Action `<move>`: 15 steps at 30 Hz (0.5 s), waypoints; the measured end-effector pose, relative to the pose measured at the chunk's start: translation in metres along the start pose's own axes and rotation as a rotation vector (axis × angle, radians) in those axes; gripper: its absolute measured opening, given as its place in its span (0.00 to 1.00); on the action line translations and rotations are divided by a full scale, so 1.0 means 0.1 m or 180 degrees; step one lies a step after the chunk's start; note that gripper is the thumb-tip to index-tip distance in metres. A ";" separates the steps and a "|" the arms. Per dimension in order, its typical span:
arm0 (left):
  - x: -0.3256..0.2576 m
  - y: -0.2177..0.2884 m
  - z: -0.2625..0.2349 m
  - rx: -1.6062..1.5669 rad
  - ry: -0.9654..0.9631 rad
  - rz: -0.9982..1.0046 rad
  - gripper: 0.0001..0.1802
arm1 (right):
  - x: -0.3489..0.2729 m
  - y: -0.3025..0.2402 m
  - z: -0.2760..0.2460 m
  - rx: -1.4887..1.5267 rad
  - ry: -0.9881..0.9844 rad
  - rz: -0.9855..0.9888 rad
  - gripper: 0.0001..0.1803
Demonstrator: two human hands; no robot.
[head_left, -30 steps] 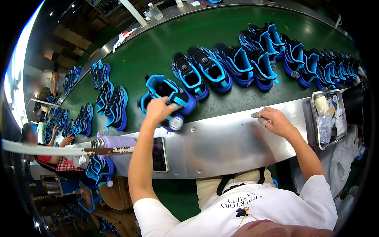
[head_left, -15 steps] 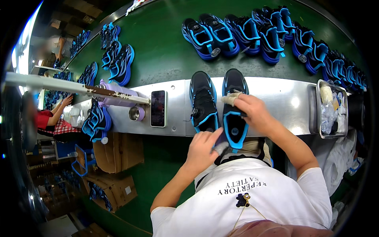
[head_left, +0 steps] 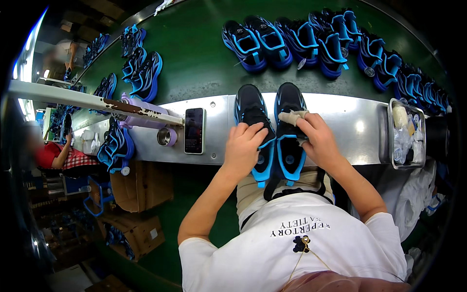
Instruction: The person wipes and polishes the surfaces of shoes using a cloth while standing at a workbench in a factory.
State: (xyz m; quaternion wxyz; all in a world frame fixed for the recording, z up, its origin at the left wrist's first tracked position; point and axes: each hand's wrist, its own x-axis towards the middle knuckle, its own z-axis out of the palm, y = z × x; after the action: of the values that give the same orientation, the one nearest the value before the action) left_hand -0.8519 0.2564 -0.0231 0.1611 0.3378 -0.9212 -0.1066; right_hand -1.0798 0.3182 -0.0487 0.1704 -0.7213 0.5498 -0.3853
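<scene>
Now I am looking down at two black and blue shoes lying side by side on the metal bench point(head_left: 340, 121). My left hand point(head_left: 245, 146) is pressing down on the left shoe point(head_left: 254, 117), fingers curled over its collar. My right hand point(head_left: 318, 141) is pinching a beige cloth point(head_left: 292, 118) against the right shoe point(head_left: 289, 109). Beside them, a phone point(head_left: 194, 130) is lying flat, and a tray point(head_left: 393, 141) is sitting at the right end.
</scene>
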 end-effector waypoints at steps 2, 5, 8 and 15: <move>0.04 -0.01 0.01 0.0058 -0.0127 0.0094 0.26 | 0.08 -0.06 0.04 0.0087 0.0028 0.0239 0.34; 0.03 -0.06 0.03 0.0145 -0.0212 0.0280 0.21 | 0.09 -0.08 0.03 0.0559 0.0102 0.0572 0.31; 0.02 -0.01 0.09 0.0322 0.0078 0.0429 0.10 | 0.05 -0.04 0.02 0.0575 0.0254 0.0526 0.31; 0.13 0.21 0.26 0.1224 -0.0189 0.0386 0.09 | 0.09 -0.11 0.15 0.0156 0.0330 -0.0013 0.30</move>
State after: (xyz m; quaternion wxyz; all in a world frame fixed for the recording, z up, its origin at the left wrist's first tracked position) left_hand -0.8838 0.2659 -0.0377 0.0726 0.3030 -0.9476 0.0713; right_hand -1.0607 0.3106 -0.0472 0.1585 -0.6971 0.5468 -0.4358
